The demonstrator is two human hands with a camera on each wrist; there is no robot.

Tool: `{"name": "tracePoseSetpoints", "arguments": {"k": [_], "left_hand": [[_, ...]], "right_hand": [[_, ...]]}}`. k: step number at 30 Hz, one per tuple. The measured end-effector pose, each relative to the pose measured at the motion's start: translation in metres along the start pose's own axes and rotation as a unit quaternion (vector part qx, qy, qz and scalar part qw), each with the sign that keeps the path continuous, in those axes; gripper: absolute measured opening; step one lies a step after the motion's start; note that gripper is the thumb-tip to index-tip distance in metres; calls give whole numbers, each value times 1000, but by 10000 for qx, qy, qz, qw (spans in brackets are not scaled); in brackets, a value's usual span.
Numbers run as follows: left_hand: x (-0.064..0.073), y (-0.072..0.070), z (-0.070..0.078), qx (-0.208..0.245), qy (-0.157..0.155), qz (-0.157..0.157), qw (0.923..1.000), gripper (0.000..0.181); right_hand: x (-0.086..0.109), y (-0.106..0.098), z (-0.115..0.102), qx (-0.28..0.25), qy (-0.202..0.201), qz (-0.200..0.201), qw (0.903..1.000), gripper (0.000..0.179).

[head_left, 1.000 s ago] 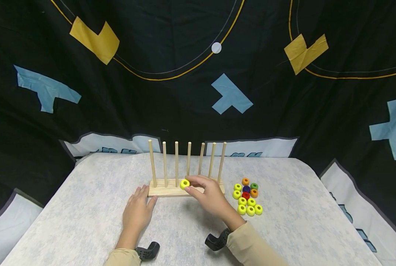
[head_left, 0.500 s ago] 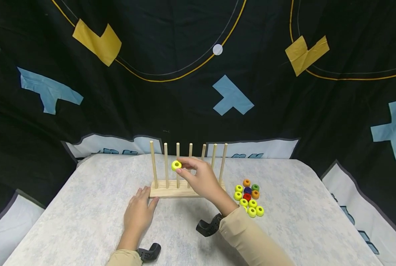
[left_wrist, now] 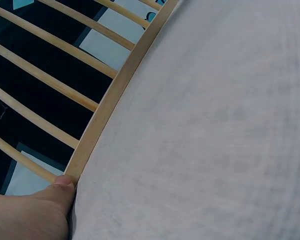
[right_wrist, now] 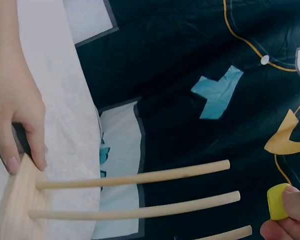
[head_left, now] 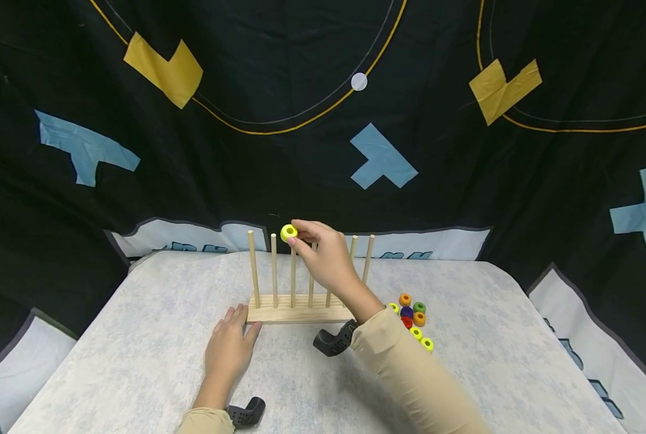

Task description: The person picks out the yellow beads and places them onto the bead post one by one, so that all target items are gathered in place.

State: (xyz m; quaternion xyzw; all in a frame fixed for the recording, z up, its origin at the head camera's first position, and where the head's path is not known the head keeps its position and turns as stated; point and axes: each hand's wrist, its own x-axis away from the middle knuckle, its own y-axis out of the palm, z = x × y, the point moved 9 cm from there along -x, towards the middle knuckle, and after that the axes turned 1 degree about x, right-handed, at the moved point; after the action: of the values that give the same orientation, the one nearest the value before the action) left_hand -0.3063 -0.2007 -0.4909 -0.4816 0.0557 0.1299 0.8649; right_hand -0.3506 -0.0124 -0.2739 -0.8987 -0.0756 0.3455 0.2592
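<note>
A wooden peg stand [head_left: 279, 314] with a row of upright dowels stands on the table in the head view. My left hand [head_left: 228, 346] holds the left end of its base, thumb at the front edge and fingers at the side; the left wrist view shows the thumb [left_wrist: 62, 181] on the base's corner. Between thumb and fingertips, my right hand [head_left: 325, 256] pinches a yellow bead [head_left: 288, 233] with its hole showing. This bead is at the height of the dowel tops, close to the third dowel from the left. Whether it touches the dowel, I cannot tell.
Right of the stand lie several loose beads: orange [head_left: 405, 299], green [head_left: 419, 307], purple, red and yellow [head_left: 415, 333]. My right forearm hides some of them. A pale cloth covers the table [head_left: 154, 337], and a dark patterned cloth [head_left: 279, 181] hangs behind.
My right hand has raised the yellow bead from just above the base to the dowel tops, moving slightly left. The left hand has stayed at the end of the stand.
</note>
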Motion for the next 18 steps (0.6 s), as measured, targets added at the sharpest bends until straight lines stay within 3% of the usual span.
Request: {"name": "tracePoseSetpoints", "arguments": {"k": [9,18], "left_hand": [[0,1,-2,-2,-35,-70,10000,63],[-1,3,-3,3,-92,-138,9999,62]], "right_hand": [[-25,6,5,171,215,-196,9994,37],[-37,29,6,39,624,-667,9958,42]]}}
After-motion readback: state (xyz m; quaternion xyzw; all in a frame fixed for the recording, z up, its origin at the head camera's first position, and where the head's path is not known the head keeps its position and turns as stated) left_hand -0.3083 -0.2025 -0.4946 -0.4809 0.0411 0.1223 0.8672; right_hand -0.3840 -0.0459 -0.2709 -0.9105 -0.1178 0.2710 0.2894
